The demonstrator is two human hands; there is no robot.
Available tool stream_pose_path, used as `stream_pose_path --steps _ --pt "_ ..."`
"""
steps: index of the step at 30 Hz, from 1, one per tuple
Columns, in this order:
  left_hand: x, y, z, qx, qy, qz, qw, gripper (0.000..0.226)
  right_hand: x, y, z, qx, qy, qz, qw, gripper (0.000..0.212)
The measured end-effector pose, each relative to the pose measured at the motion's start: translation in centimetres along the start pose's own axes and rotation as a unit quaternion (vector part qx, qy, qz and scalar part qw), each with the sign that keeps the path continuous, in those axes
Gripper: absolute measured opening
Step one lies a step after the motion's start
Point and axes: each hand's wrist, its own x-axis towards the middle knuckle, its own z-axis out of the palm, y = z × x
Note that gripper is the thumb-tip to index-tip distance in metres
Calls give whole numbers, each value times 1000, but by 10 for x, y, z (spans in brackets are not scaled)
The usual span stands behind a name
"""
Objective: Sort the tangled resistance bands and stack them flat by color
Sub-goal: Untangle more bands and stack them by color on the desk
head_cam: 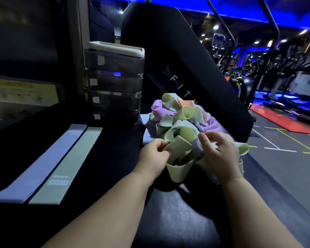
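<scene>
bands laid out flat sit at 8 o'clock in the view: a lavender band (38, 163) and a pale green band (66, 165), side by side with their long edges just touching, on a dark tabletop (115, 149). at 11 o'clock a stack of smoky plastic drawers (113, 83) with a white lid stands at the back of the table, near the tangle's left side. the tangled pile (179, 119) of green, lilac, pink and orange bands sits just right of centre. the left hand (154, 154), at the pile's 7 o'clock, pinches a green loop (179, 147) between thumb and curled fingers. the right hand (220, 151), at the pile's 5 o'clock, has its fingers curled into the heap, gripping a lilac strip (197, 145). behind the pile, from 12 to 2 o'clock, a black slanted panel (186, 56) with white lettering blocks the view. at 3 o'clock lie grey gym floor (284, 167) with painted lines, a red mat (283, 120) and exercise machines (258, 68) under blue light.
</scene>
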Motion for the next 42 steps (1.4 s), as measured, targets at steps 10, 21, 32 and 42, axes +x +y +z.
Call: stream_pose_path --steps 10,21,32,42 --pt "-20 34 -62 -189 25 56 980 11 21 -82 27 102 -254 -27 961 10" --pt "-33 18 -139 -86 106 48 989 30 17 -154 106 312 -329 44 890 16" --pt "-30 -5 -128 -162 23 16 986 15 10 -138 132 426 -219 132 868 8" --pt "-39 -7 -117 -121 -9 10 993 18 -6 -127 122 439 -176 209 856 18"
